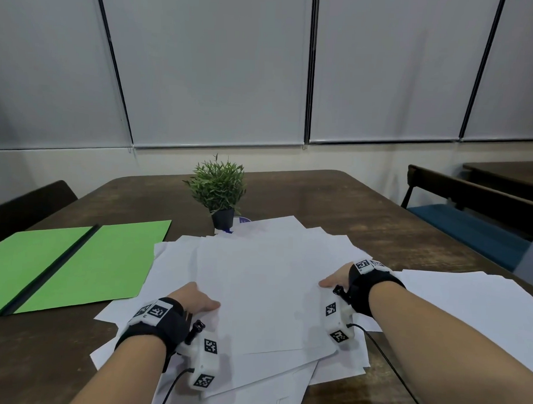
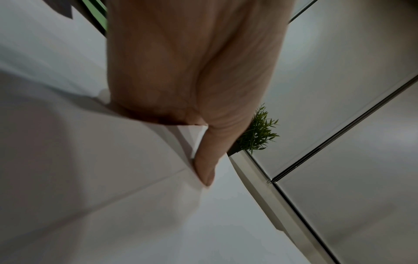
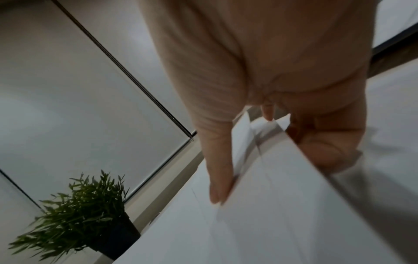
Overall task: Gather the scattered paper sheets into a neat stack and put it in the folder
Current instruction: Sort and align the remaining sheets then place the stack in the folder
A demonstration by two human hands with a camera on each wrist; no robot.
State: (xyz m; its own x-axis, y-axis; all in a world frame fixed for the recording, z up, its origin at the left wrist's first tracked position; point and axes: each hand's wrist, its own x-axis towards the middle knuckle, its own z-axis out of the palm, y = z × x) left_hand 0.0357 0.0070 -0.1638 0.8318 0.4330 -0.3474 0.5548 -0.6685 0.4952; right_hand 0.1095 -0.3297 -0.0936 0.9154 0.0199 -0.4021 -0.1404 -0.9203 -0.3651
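Right now the sheets (image 1: 265, 280) lie fanned across the lower centre of the frame; the top one runs lengthwise away from the viewer, its two long edges caught between the hands; left hand (image 1: 195, 299) pinches the left edge, thumb on top; right hand (image 1: 335, 279) pinches the right edge likewise, fingers curled beneath; more sheets trail off to lower right; folder (image 1: 75, 264) lies open at middle left, nearer the left hand, so the stack must travel leftward; plant (image 1: 218, 191) stands behind on the table (image 1: 364, 211).

Dark wooden table (image 1: 334, 204), small potted plant (image 1: 219, 188) in black pot, grey roller blinds (image 1: 215, 64), blue-cushioned chair (image 1: 470, 227) at right
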